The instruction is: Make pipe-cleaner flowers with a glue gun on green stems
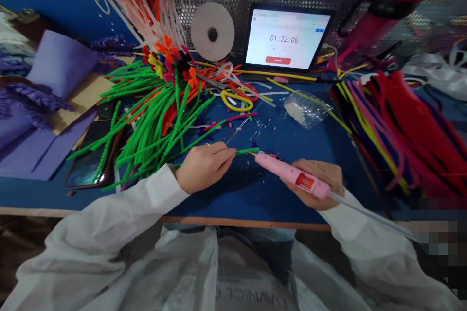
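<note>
My left hand (206, 166) pinches a green pipe cleaner (246, 150), whose short end sticks out to the right past my fingertips. In my right hand (323, 177) lies a pink glue gun (288, 171), its nozzle pointing left at the tip of that pipe cleaner. Whether the nozzle touches it I cannot tell. A clear glue stick (365, 211) comes out of the gun's back end. Just beyond my left hand, a pile of green pipe cleaners (146, 141) spreads over the blue table, with small pipe-cleaner flowers (168, 60) on top.
Scissors with yellow and red handles (237, 101) lie behind my hands among scraps. A clear bag (306, 109) holds white bits. A tablet (288, 39) showing a timer stands behind, beside a white spool (212, 31). Bundled pipe cleaners (412, 131) are at right, a phone (91, 155) at left.
</note>
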Motion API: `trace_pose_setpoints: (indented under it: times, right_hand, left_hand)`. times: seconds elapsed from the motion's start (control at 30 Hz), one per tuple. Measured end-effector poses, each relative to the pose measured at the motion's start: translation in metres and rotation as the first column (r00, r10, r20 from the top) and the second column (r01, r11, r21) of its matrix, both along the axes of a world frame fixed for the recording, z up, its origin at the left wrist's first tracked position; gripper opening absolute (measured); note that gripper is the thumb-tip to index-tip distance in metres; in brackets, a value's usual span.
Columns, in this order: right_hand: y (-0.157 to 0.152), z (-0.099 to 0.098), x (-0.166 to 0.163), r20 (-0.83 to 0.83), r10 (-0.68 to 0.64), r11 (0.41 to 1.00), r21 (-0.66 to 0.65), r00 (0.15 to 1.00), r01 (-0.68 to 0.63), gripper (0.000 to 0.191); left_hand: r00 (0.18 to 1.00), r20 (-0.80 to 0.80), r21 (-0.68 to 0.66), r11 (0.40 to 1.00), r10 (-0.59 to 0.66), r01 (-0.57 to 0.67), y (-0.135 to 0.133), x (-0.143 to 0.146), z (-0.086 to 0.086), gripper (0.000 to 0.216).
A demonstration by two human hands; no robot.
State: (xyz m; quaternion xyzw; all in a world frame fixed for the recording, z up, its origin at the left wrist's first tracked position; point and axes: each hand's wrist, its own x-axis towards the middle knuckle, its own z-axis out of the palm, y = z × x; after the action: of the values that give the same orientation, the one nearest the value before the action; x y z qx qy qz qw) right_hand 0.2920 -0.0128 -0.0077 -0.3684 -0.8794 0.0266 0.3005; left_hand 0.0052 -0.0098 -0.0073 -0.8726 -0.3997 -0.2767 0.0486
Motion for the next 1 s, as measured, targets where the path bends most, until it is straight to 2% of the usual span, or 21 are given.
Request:
trace_pose_setpoints:
  times: [0.57,0.77,1.0]
  right_hand:
    - [-0.0004,0.0011,0.001,0.031,-0.041,0.999,0.03,0.999,0.04,0.019]
    - [0.0006,-0.0004,0.0033,-0.003,-0.031,0.999,0.026,1.0,0.031,0.019]
    - [0.0011,0.0001,0.0034,0.003,-0.038,0.996,0.076,0.999,0.038,0.017]
  left_hand:
    - [1.0,0.006,0.013,1.0,-0.001,0.001,0.0001,0.0,0.0004,0.018]
    - [1.0,0.006,0.01,1.0,0.007,-0.007,0.0006,-0.001,0.0,0.018]
    - [1.0,0.02,-0.01,1.0,0.003,-0.002,0.0006,-0.0012,0.0002,0.018]
